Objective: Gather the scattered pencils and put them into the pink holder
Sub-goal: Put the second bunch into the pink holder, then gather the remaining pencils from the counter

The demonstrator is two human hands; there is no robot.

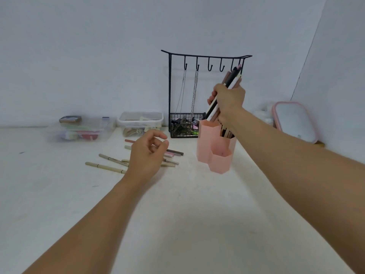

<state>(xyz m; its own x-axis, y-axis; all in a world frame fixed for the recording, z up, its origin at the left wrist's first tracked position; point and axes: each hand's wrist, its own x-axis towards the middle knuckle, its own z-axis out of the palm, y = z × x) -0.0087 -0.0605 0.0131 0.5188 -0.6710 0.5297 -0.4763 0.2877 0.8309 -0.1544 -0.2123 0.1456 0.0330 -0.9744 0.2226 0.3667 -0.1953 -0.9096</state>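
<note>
Head view: right hand [229,99] clamps a pencil bundle [231,82] above the pink holder [209,147], tips apparently entering it. Left hand [146,153], fingers loosely apart, hovers over scattered pencils [107,167] on counter [177,214].

Off-white matte table [177,214], against a pale wall. Resting on it: pink plastic hexagonal-cell holder [205,151] right of centre; loose beige, brown and pink pencils [110,168] left of it; black wire hook rack with basket base [182,129] behind; two clear plastic tubs [140,120] far left; pink-rimmed lidded box [294,120] far right, tilted.
</note>
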